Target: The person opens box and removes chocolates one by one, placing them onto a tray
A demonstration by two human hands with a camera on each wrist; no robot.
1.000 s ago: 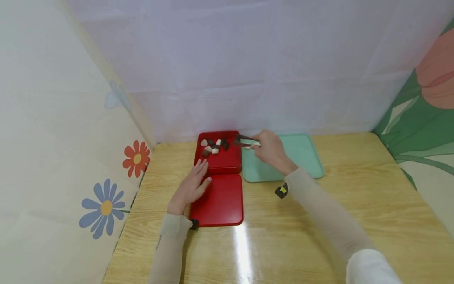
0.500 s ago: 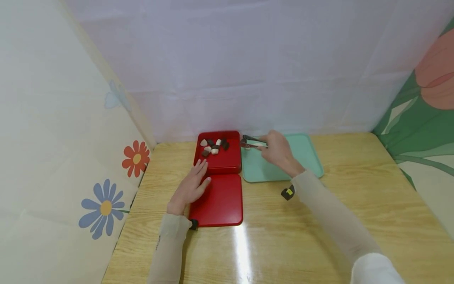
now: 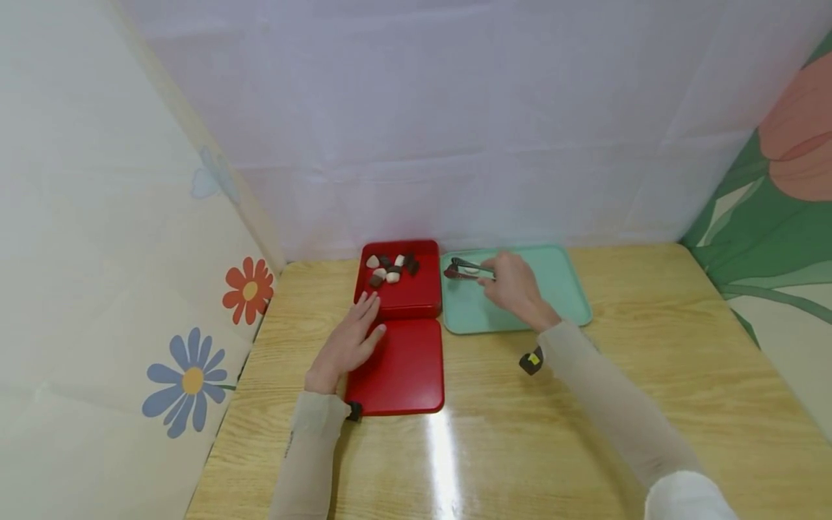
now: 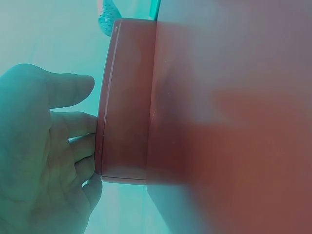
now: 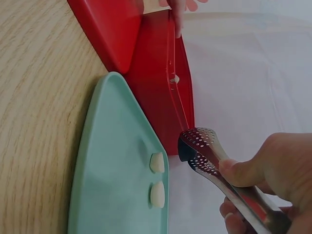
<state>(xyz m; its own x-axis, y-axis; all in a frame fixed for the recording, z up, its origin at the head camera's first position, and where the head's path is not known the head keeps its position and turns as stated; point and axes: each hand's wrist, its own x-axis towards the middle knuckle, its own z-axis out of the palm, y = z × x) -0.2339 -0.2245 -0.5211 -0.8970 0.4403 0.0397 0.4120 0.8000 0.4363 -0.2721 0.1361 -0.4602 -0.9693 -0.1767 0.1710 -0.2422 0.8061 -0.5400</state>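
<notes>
Tongs (image 5: pixel 231 194) gripped in the right hand (image 3: pixel 516 286), above the left end of a mint-green tray (image 3: pixel 555 285); on that tray, two white pieces (image 5: pixel 157 163). Left hand (image 3: pixel 349 338) with fingers extended, touching the near side of a red tin (image 3: pixel 421 295) with dark and white pieces (image 3: pixel 393 276) inside. Just in front of the tin, a flat red lid (image 3: pixel 404 374) on a wooden counter (image 3: pixel 507 433).

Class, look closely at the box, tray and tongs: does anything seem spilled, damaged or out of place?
Nothing stands out. The red box sits upright with dark and white pieces inside, two white pieces lie on the green tray, and the tongs in the right hand look undamaged.
</notes>
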